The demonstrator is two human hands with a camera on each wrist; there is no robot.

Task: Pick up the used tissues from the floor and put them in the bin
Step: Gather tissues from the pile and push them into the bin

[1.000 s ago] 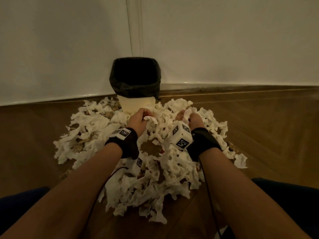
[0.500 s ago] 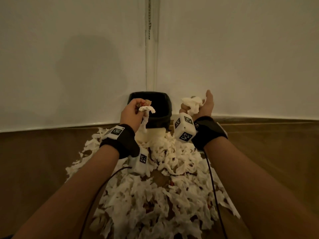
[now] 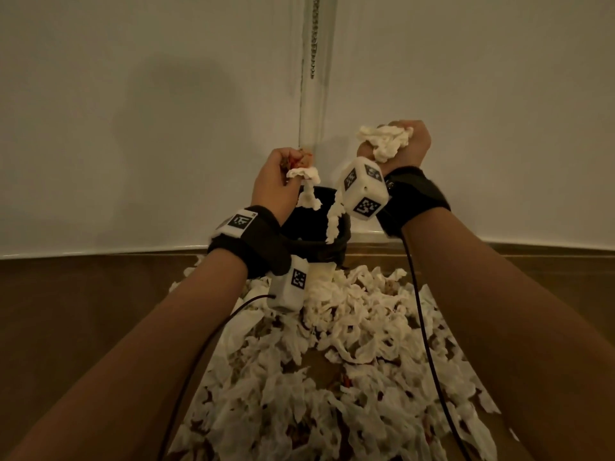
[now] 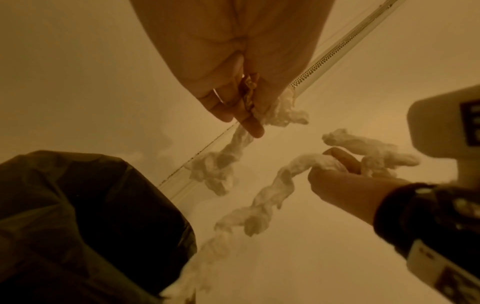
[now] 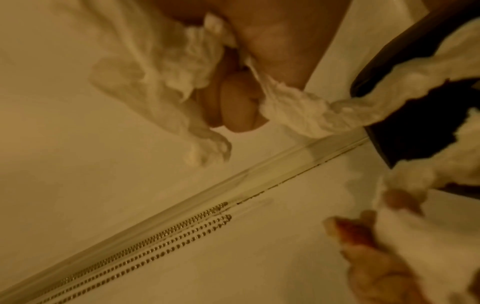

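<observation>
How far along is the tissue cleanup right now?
Early going. Done: nothing visibly; the bin's inside is hidden. In hand: the left hand grips a small tissue clump and the right hand grips a bigger wad, both raised above the bin with strands dangling toward it. Left: a big pile of tissues covers the floor in front of the bin.

In front of me a black-lined bin (image 3: 314, 247) stands in the far corner, white crumpled tissues (image 3: 332, 377) heaped on the near floor, twisted tissue strands (image 3: 334, 221) dangling above it.
</observation>
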